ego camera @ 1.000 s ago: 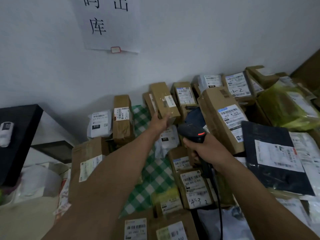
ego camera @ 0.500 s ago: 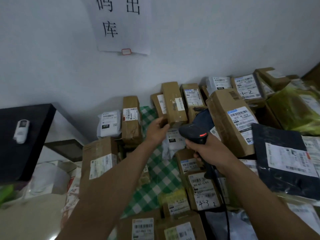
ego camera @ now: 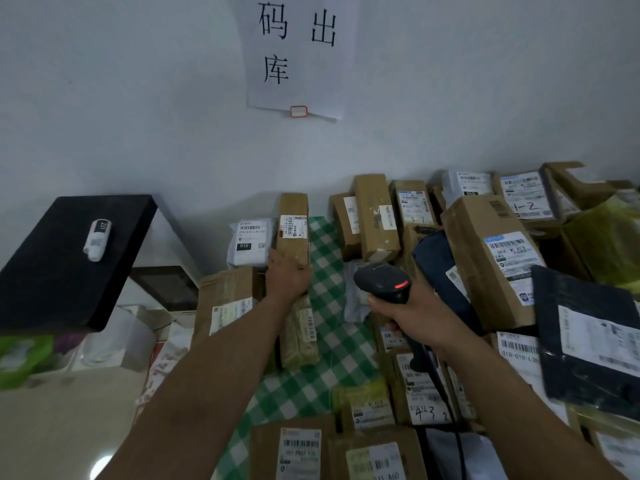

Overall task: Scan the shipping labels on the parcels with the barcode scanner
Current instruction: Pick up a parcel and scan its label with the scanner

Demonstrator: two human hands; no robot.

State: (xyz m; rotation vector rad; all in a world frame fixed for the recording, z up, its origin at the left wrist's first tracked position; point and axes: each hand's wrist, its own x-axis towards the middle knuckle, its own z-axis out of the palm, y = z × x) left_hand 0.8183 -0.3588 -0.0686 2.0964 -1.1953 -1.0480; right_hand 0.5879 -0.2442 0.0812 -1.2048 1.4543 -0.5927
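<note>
Left hand [ego camera: 287,277] has shifted from the taller upright box [ego camera: 375,216] at centre frame to the narrow box [ego camera: 293,206] left of it. The view has also tipped up, showing more of the wall sign [ego camera: 294,53].

Parcels [ego camera: 427,393] fill the right and lower part of the frame. They are heaped on a surface covered by a green checked cloth [ego camera: 332,362]. Largest among them are a brown carton [ego camera: 485,271] at right and a black mailer [ego camera: 588,344] overlapping its lower corner. Most labels face up.

The narrow box stands against the wall at centre left, just beside a white bag [ego camera: 249,237]. The left hand grips its lower end, fingers curled round the edge. Its label [ego camera: 293,226] faces the camera.

The right hand [ego camera: 419,317] is wrapped round the handle of the scanner [ego camera: 381,280], held above the cloth at centre frame. The head points up and left toward the narrow box, and a red lamp is lit on its back.

Assessment: scanning is in progress, with the narrow box judged the parcel in hand. No mark shows which labels are already read, so the count done cannot be told. Judged by the many labels in sight, much may remain.
</note>
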